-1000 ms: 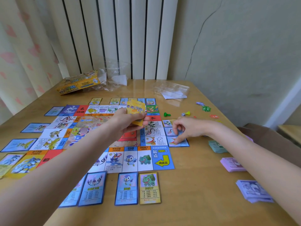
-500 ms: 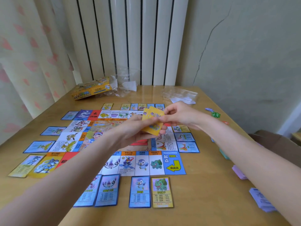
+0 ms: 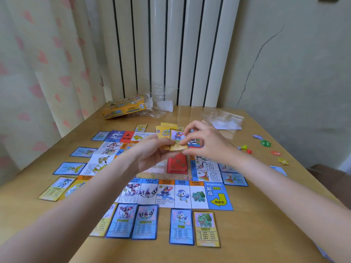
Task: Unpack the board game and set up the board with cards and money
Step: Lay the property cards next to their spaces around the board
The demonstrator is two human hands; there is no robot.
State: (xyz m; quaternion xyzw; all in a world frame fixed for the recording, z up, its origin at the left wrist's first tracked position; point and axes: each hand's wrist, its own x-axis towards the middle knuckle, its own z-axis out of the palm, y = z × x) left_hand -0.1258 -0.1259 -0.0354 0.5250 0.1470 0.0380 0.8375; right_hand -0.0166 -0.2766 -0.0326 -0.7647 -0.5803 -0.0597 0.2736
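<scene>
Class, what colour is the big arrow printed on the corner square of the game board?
Yellow, on a blue square; the arrow shows best in the head view.

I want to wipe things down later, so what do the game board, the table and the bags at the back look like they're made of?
Game board: thin printed paper or light card, lying flat, slight sheen. Table: wood or wood-look laminate, visible grain, satin gloss. Bags: clear thin plastic film, see-through and crinkled with highlights.

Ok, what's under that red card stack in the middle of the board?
The red card stack lies on the board, on its pale centre artwork. What is printed directly beneath is covered, and the hands hide the stack's far edge.
</scene>
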